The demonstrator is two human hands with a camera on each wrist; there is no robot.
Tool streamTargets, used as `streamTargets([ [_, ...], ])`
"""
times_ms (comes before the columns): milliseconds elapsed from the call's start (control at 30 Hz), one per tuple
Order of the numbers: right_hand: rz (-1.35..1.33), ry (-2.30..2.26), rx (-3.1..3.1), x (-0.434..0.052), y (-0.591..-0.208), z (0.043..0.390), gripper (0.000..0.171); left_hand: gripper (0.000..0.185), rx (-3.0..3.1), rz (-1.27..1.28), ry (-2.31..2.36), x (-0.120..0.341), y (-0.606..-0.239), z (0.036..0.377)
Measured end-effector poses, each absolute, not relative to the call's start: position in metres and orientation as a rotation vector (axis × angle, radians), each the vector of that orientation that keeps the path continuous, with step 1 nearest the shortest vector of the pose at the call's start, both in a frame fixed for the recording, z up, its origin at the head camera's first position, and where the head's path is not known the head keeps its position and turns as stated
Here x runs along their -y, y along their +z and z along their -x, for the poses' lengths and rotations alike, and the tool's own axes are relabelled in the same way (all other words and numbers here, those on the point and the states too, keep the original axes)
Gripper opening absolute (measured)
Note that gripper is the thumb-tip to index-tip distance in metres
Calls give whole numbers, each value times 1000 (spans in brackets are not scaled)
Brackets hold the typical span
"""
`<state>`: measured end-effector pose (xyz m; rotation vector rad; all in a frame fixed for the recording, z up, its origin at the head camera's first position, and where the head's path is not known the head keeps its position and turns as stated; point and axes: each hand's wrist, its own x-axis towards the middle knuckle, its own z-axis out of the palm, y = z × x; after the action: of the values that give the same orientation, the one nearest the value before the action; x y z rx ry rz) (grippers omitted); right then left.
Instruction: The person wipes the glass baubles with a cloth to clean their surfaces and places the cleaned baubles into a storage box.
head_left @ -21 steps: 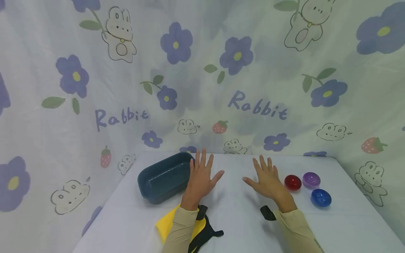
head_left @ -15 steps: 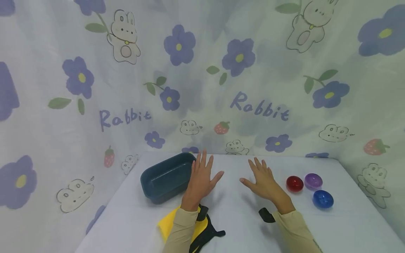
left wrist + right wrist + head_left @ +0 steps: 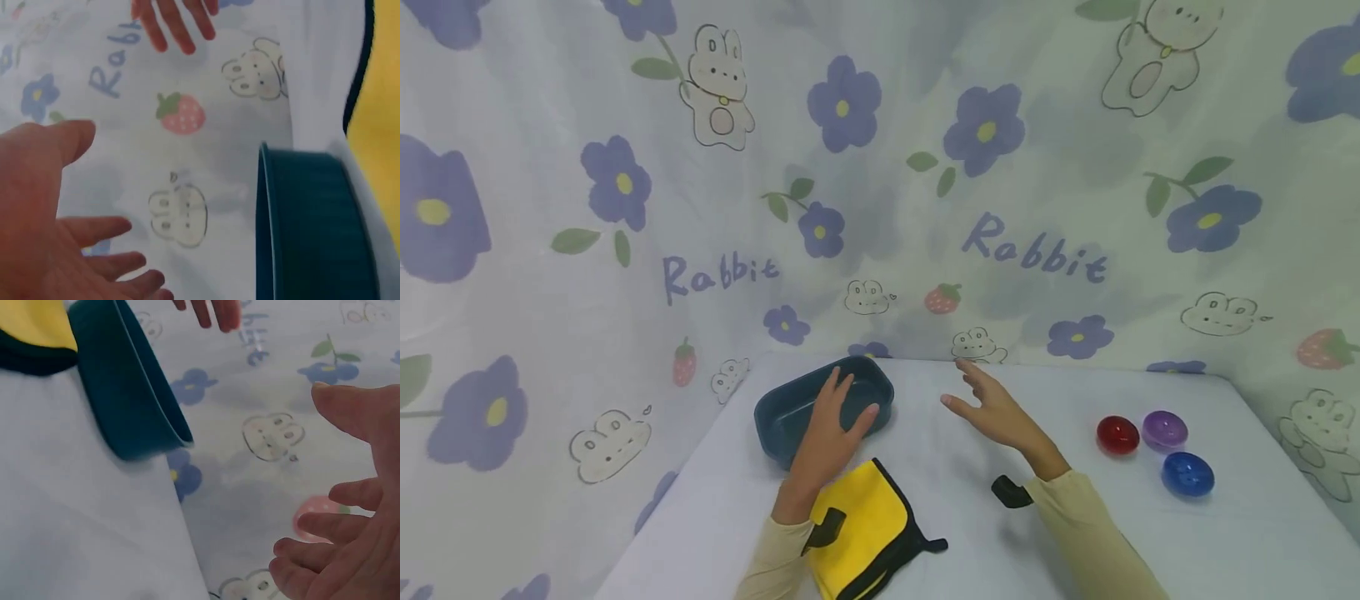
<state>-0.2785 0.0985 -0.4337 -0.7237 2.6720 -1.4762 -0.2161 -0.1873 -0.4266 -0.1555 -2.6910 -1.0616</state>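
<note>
My left hand (image 3: 829, 435) hovers in front of the dark teal oblong tub (image 3: 772, 442), hiding part of it, with fingers extended and thumb spread. In the left wrist view, nothing lies between its thumb and fingers, and the tub's side (image 3: 319, 225) stands to the right. My right hand (image 3: 996, 410) is raised over the middle of the white table, palm turned inward, fingers loosely bent and holding nothing. Below the left hand lies a folded yellow cloth item (image 3: 868, 521) with black edging and a black tab; the left forearm covers part of it.
To the right of the right hand, three shiny oval pieces rest on the white table (image 3: 970, 542): one red (image 3: 1117, 436), one purple (image 3: 1165, 430) and one blue (image 3: 1187, 475). A rabbit-and-flower printed curtain (image 3: 895, 217) hangs behind the table and along its sides.
The left hand has moved left across the tub and uncovered more of the yellow cloth item. Both hands have turned inward, the right one with fingers more bent. The head view has swung slightly left.
</note>
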Motion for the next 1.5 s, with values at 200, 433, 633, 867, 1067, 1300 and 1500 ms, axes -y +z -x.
streamTargets([
  [200, 721, -1616, -2481, -70, -439, 290, 87, 81, 2612, -56, -1156, 239, -422, 197],
  [433, 643, -1692, -2379, -41, -454, 300, 88, 93, 2563, -432, -1275, 282, -434, 182],
  [633, 566, -1732, -2343, -18, -469, 304, 96, 107, 2535, -619, -1429, 296, -456, 178],
  [867, 468, -1717, -2322, -1, -486, 309, 103, 120, 2546, -675, -1535, 297, -476, 186],
  [1067, 470, -1687, -2313, 9, -492, 309, 107, 123, 2578, -649, -1545, 291, -488, 189],
  [1300, 559, -1689, -2244, 17, -490, 304, 108, 115, 2548, -483, -1527, 286, -490, 190],
  [1500, 552, -1715, -2241, 18, -486, 304, 113, 126, 2586, -442, -1468, 287, -486, 194],
])
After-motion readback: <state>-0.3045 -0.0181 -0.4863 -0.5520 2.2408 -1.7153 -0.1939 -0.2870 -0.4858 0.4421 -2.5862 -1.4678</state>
